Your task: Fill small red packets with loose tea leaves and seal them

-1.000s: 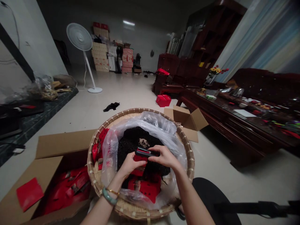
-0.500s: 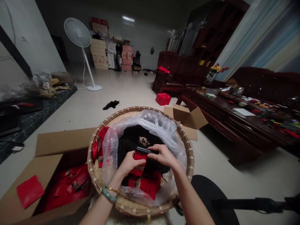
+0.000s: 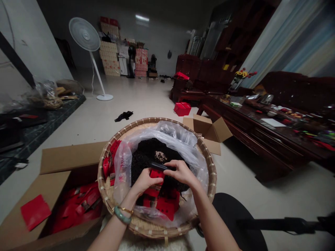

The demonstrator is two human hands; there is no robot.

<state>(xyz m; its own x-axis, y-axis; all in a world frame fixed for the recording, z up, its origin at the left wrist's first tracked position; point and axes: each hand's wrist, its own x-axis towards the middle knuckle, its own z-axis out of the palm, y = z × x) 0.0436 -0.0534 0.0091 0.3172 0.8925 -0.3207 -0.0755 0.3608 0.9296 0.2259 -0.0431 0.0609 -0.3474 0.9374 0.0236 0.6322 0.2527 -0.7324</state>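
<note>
My left hand (image 3: 145, 180) is closed on a small red packet (image 3: 157, 174), thumb across its front. My right hand (image 3: 181, 170) grips a slim black bar-shaped tool (image 3: 158, 166), which lies across the packet's top edge. Beneath both hands, a clear plastic bag (image 3: 123, 164) lines a round woven bamboo basket (image 3: 213, 170). Dark loose material like tea leaves (image 3: 145, 148) fills the bag, with a small pale heap (image 3: 160, 156) on top. More red packets (image 3: 167, 205) lie at the bag's near side, and others (image 3: 114, 150) between bag and basket wall at left.
A cardboard box (image 3: 57, 181) of red packets stands open at left, one red packet (image 3: 36, 212) on its flap. Another open carton (image 3: 204, 130) is beyond the basket. A black round base (image 3: 232, 216) with a pole is at right. A white fan (image 3: 85, 35) stands farther off.
The black tool has tipped slightly over the packet's top edge. Both hands keep nearly the same place and grip. The camera view has shifted a little.
</note>
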